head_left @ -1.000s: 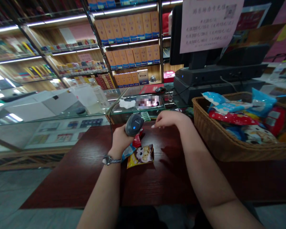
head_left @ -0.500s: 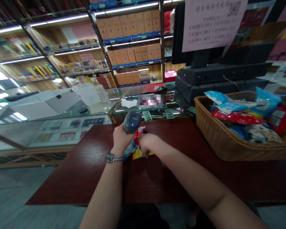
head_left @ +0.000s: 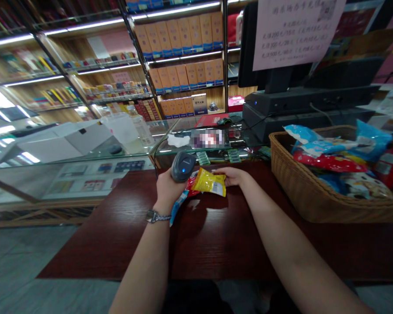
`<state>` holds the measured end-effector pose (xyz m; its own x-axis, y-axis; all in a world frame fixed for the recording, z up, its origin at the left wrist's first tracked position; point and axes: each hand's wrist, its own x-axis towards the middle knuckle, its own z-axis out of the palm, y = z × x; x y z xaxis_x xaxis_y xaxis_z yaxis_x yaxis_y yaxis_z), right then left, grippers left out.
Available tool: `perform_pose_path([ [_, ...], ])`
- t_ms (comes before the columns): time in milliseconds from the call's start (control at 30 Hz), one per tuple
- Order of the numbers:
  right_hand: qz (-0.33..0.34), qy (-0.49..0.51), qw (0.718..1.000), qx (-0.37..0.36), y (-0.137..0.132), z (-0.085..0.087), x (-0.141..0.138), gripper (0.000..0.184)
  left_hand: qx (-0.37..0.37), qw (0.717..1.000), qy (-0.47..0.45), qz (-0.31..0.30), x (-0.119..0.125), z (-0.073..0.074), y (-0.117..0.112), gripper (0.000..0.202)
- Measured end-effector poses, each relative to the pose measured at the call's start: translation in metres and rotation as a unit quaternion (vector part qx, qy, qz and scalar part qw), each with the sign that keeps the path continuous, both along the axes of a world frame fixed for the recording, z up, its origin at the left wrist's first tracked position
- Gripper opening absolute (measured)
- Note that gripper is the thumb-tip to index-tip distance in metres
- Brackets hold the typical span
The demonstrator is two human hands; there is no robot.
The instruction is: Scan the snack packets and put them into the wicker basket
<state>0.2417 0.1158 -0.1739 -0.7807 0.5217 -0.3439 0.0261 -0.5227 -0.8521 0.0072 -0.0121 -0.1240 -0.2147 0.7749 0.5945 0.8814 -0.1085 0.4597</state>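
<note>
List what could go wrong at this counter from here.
The barcode scanner in the left hand trails a thin cable past the glass display case, so it might snag. The crumpled yellow snack bag in the right hand may scan poorly. The red packet and blue packet beside it could be missed or scanned twice.

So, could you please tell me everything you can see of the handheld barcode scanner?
The handheld barcode scanner is dark grey and looks like matte plastic, with a rounded head and a small glowing blue light on top. The left hand grips it, holding it above the dark red wooden counter without touching it. A thin dark cable seems to run from behind the hand.
</note>
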Motion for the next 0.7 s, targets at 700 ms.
perform_pose_path([
  [700, -0.310, 0.179, 0.929, 0.092, 0.021, -0.035, -0.010, 0.033, -0.171, 0.970, 0.077, -0.152, 0.012, 0.004, -0.005, 0.026],
])
